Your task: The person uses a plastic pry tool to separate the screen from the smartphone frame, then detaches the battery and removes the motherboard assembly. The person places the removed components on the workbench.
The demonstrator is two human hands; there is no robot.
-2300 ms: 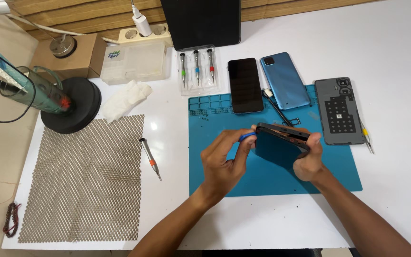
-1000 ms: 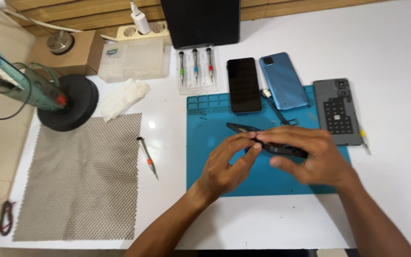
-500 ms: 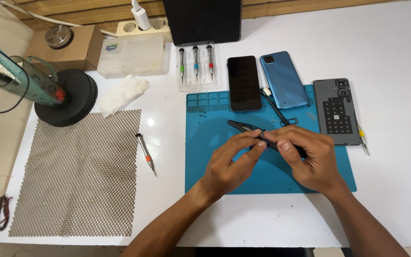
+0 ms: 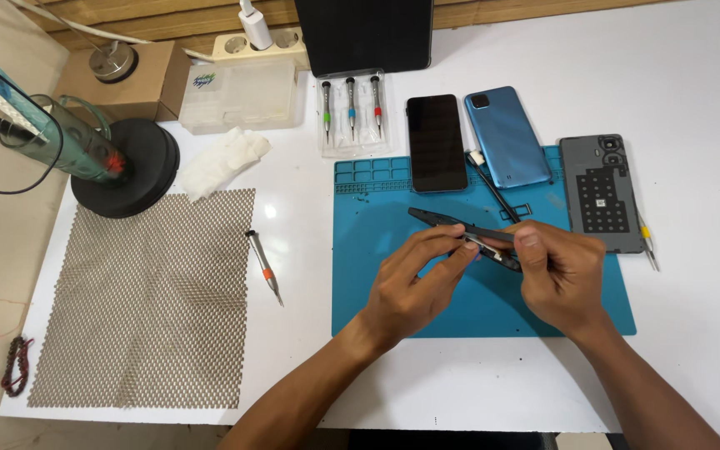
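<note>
phone frame [image 4: 460, 227] tilted flatter, two hands (gripping)

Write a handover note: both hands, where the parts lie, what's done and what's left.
Left hand: fingertips pinch the dark phone frame over the blue mat.
Right hand: grips the frame's other end.
Parts: black phone and blue back cover at the mat's top edge; grey board to the right; loose screwdriver left of the mat.
Done: phone already apart.
Left: frame still in hand, not set down.
</note>
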